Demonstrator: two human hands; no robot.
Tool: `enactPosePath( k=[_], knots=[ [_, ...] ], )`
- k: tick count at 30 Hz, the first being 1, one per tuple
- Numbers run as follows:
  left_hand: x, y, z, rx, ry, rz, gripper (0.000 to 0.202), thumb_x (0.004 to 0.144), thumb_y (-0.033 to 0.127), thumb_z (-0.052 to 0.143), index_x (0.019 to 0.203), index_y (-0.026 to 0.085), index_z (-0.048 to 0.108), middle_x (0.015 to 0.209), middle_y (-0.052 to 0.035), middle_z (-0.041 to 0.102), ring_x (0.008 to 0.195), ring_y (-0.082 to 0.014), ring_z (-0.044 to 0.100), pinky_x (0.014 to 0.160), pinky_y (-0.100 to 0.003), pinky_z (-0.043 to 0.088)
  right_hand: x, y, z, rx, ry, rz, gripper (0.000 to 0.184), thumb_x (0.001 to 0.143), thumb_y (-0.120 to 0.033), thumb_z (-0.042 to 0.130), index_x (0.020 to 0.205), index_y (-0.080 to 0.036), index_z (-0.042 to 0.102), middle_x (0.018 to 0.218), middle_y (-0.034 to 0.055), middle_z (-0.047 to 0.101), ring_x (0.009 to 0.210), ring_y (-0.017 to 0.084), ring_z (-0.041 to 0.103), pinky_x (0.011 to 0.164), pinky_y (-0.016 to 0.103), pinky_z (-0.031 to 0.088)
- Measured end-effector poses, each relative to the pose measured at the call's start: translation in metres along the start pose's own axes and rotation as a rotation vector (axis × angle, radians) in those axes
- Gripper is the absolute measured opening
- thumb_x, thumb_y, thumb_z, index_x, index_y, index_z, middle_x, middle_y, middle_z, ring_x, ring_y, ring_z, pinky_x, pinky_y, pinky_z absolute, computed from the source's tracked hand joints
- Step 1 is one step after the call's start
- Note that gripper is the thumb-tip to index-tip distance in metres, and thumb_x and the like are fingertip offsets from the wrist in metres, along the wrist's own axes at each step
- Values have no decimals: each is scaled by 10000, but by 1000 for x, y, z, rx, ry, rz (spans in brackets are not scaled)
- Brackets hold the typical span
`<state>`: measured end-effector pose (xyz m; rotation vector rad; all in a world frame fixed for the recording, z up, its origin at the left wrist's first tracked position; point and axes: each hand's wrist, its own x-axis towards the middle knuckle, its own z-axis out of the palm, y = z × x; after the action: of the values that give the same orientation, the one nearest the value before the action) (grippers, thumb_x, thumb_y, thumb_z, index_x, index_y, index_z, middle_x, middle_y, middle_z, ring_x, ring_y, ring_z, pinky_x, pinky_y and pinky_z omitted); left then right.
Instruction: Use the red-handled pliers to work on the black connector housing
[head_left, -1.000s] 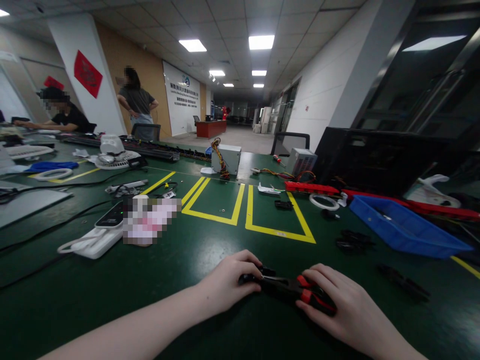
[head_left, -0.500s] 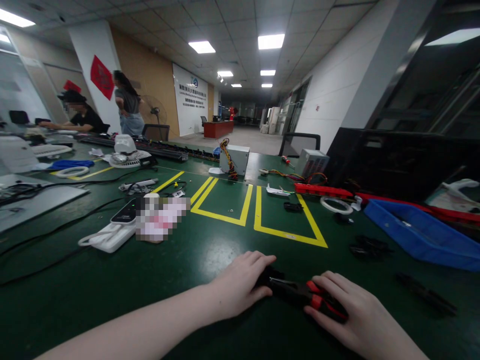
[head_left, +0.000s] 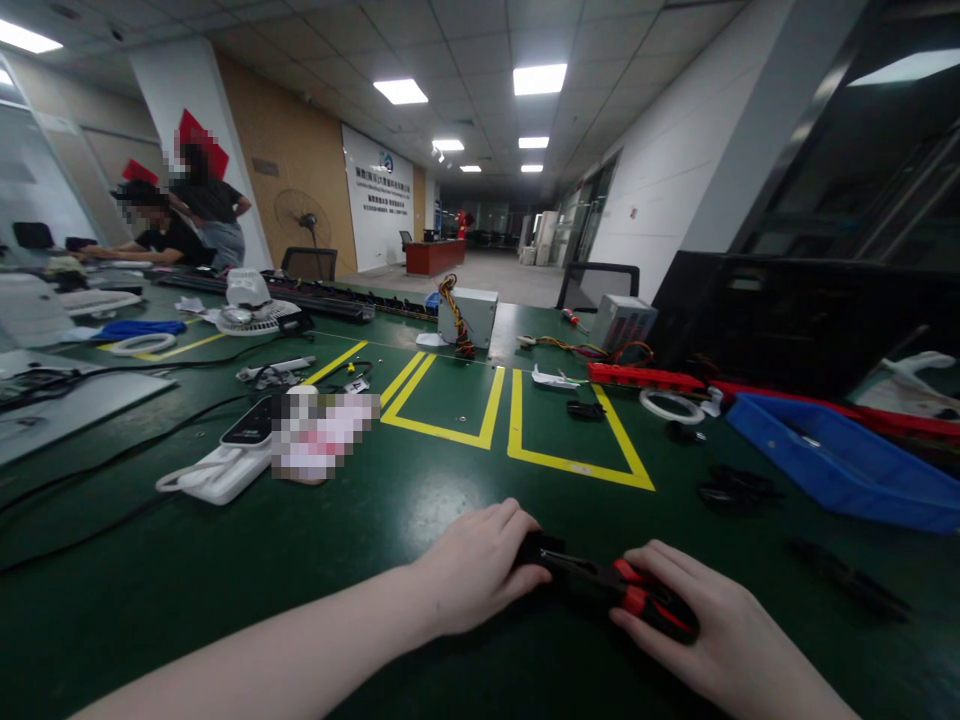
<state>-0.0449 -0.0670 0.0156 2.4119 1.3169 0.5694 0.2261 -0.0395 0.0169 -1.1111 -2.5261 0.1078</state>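
Note:
Near the front of the green table, my right hand (head_left: 694, 610) is closed around the red-and-black handles of a pair of pliers (head_left: 634, 595). The pliers' jaws point left, toward my left hand (head_left: 487, 565). Between the thumb and fingers of my left hand is a small black part (head_left: 534, 548), mostly covered by them. The metal tip of the pliers meets this part; whether the jaws grip it I cannot tell.
A blue tray (head_left: 840, 465) sits at the right, with black parts (head_left: 739, 488) beside it. Yellow tape (head_left: 577, 470) marks the table (head_left: 420, 520). A white power strip (head_left: 225, 475) with cables lies left. Power supply units (head_left: 472, 318) stand at the back. Two people are at the far left.
My hands and the pliers have hardly moved; the left hand's fingers have shifted slightly. In the background, the standing person has moved left and leans toward the seated one.

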Motion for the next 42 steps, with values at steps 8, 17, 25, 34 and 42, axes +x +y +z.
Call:
enactPosePath(
  k=[8, 17, 25, 34, 42],
  knots=[
    [0, -4, 1, -28, -17, -21, 434, 845, 535, 652, 1102, 199, 556, 1028, -36, 648, 871, -225, 636, 676, -294, 463, -2, -8, -1, 30, -109, 51, 245, 833, -460, 605, 971, -259, 623, 912, 26, 676, 745, 157, 664, 613, 259, 560],
    [1, -5, 1, 52, -54, 17, 407, 887, 594, 553, 1015, 210, 589, 852, -15, 674, 737, -208, 639, 583, -269, 393, -7, 1, 1, -67, 24, -72, 315, 805, -466, 642, 1034, -255, 594, 958, 50, 672, 787, 186, 654, 633, 304, 556],
    [0, -6, 2, 63, -54, 52, 362, 892, 553, 572, 1020, 214, 585, 885, -16, 692, 771, -220, 648, 615, -279, 393, -6, -4, -5, -53, 22, -70, 262, 815, -430, 638, 1000, -247, 608, 907, 36, 679, 748, 167, 657, 608, 278, 543],
    [0, -7, 1, 29, -49, 100, 346, 896, 509, 600, 1076, 215, 580, 965, -17, 696, 840, -223, 664, 682, -298, 447, -8, 1, -4, -124, 103, -101, 343, 780, -435, 672, 1061, -246, 616, 1012, 58, 686, 852, 202, 659, 700, 328, 552],
    [0, -7, 3, 0, -48, 82, 358, 891, 497, 615, 1119, 226, 564, 1012, -7, 693, 853, -216, 670, 695, -302, 470, -6, 1, -7, -149, 114, -190, 362, 781, -433, 682, 1078, -240, 609, 1004, 71, 688, 917, 229, 648, 781, 378, 550]
  ],
)
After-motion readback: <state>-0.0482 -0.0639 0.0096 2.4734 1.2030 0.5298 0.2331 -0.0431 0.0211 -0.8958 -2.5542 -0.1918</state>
